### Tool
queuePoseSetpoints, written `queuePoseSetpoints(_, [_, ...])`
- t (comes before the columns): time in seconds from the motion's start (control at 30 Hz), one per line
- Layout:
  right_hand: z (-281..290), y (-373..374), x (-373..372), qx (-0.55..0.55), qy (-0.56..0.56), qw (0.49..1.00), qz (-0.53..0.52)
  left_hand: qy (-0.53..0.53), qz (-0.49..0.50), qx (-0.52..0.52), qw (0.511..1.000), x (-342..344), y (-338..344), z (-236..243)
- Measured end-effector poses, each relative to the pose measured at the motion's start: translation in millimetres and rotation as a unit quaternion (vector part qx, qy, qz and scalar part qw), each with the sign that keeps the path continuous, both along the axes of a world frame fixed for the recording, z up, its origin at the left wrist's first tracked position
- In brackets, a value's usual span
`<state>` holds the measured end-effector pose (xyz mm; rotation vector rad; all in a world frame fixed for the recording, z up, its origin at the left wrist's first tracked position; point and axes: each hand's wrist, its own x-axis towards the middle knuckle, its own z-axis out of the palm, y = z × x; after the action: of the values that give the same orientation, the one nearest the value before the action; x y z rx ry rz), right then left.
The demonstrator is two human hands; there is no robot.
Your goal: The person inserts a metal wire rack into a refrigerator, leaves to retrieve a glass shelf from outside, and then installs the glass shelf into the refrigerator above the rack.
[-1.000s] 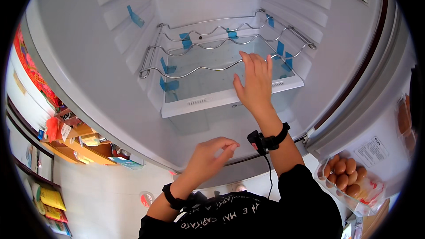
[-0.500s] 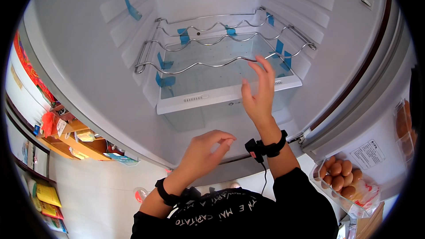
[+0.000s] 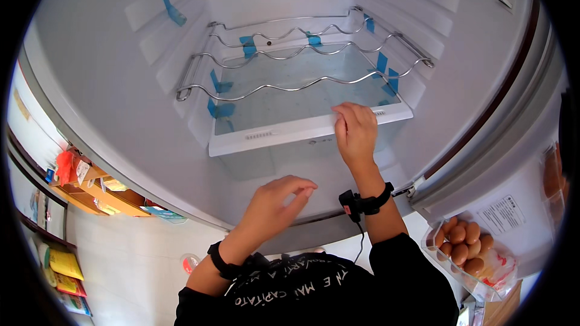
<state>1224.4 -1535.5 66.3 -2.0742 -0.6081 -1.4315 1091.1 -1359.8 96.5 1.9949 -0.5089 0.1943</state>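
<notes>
I look into an open white fridge. My right hand (image 3: 356, 133) rests on the white front rim of a glass shelf (image 3: 272, 136), fingers curled over its edge. A wavy wire bottle rack (image 3: 284, 87) sits just above that shelf, held with blue tape strips (image 3: 220, 110). My left hand (image 3: 275, 205) hovers lower, in front of the fridge's bottom section, fingers loosely apart and holding nothing. Both wrists wear black bands.
The fridge door stands open at the right, with a clear tray of brown eggs (image 3: 462, 247) in its bin. Wooden shelves with coloured packets (image 3: 90, 190) stand at the left. White tiled floor (image 3: 133, 265) lies below.
My right hand has come down from the wire rack to the front rim of the glass shelf. The left hand stayed low with its fingers slightly more extended.
</notes>
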Motion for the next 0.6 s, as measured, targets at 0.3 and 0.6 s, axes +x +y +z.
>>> queuePoseSetpoints(0.3, [29.4,-18.6,-2.5,0.272,0.338,0.869,0.237,-0.061,0.055,0.004,0.997,8.9,9.8,8.6])
queuePoseSetpoints(0.6, [75.1,-47.4,19.1,0.62,0.244,0.437,0.604,-0.177,0.089,-0.008,0.98,27.7,11.1,34.5])
